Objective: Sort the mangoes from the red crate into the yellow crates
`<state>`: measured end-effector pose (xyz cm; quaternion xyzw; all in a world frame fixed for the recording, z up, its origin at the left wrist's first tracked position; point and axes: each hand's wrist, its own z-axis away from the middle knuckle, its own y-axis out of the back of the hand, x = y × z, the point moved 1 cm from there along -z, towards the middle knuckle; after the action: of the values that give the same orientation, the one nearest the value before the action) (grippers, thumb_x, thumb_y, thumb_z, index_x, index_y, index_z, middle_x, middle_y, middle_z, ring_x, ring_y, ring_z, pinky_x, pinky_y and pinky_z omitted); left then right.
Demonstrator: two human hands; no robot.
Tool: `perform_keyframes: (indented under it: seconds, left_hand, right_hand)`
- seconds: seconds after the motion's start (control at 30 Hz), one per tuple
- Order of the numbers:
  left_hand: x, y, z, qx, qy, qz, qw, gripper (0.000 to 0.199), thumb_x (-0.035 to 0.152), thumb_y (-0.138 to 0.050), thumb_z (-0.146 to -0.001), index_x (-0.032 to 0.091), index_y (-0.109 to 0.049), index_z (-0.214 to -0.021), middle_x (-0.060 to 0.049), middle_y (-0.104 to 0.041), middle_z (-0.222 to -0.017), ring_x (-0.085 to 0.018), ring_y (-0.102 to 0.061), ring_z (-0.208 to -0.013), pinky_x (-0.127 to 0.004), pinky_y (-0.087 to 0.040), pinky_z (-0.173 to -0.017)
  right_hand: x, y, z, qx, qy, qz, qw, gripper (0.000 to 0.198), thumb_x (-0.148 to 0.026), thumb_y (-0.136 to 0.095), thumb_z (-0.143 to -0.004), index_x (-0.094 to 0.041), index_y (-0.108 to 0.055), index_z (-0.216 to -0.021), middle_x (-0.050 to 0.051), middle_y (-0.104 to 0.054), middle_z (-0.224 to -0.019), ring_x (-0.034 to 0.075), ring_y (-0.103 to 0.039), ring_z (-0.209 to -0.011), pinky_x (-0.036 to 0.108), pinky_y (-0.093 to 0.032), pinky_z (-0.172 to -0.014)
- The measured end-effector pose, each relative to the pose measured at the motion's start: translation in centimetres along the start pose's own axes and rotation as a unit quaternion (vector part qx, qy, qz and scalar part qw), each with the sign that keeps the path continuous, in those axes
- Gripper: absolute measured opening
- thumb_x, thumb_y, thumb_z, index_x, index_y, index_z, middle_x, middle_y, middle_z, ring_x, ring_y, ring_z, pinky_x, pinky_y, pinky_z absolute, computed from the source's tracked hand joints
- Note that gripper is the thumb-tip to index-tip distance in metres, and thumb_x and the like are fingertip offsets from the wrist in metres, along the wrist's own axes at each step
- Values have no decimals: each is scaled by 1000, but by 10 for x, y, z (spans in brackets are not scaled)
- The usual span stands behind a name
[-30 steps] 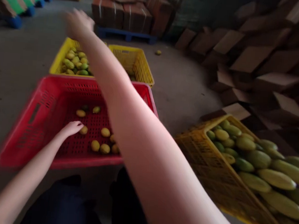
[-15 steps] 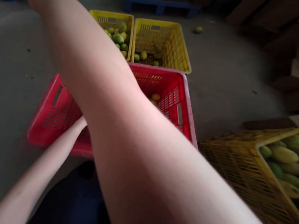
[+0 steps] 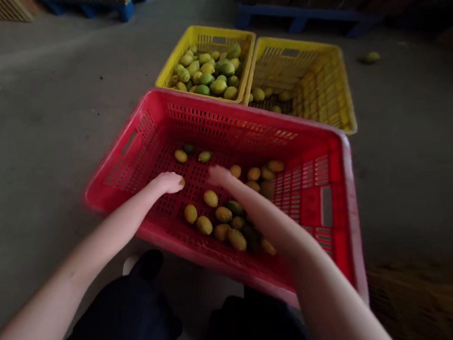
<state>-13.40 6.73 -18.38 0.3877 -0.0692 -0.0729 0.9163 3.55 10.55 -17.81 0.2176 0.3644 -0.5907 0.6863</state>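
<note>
My left hand (image 3: 169,182) reaches low into a large red crate (image 3: 142,226), its fingers closed around a small yellowish oval fruit (image 3: 182,181) that shows only in part. To its right, my right hand (image 3: 218,175) is over the crate's floor, blurred by motion; its fingers cannot be made out. Just below the hands lies a loose group of yellow fruit (image 3: 210,199), several pieces, some partly hidden behind my right forearm. Orange-yellow fruit (image 3: 253,173) gathers beyond that forearm. A yellow fruit (image 3: 180,156) and two greener ones rest toward the back left.
Behind the red crate stand a yellow crate (image 3: 163,72) well filled with green-yellow fruit and another yellow crate (image 3: 347,101) with a few pieces at its bottom. One fruit (image 3: 371,57) lies on the floor. Blue pallets (image 3: 243,18) carry dark stacks at the back.
My right arm, which stretched across the view to the upper left, has come back and down into the red crate. The view has swung left, exposing the fruit inside.
</note>
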Motion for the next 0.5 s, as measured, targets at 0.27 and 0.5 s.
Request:
perform_keyframes:
  seconds: [0.27,0.5]
  left_hand:
    - [3,-1,-1,-12,-15,-11,1000,43,38,-39,-92,14,-63,-119,-18,-63,-125,-31,-62,-111,-39,-48,-91]
    - [4,-5,0,-47,-40,-18,998,44,38,-40,-92,14,-63,-121,-19,-63,-126,-31,-62,-112,-38,-48,-92]
  right_hand:
    - [97,17,-35,-22,4,428,903,21,-24,-82,-57,-22,-61,-59,6,-64,-63,26,-65,-91,34,-49,-79]
    - [72,38,-14,5,42,512,858,19,-28,-81,-58,-19,-65,-65,11,-72,-81,33,-65,-99,36,-48,-84]
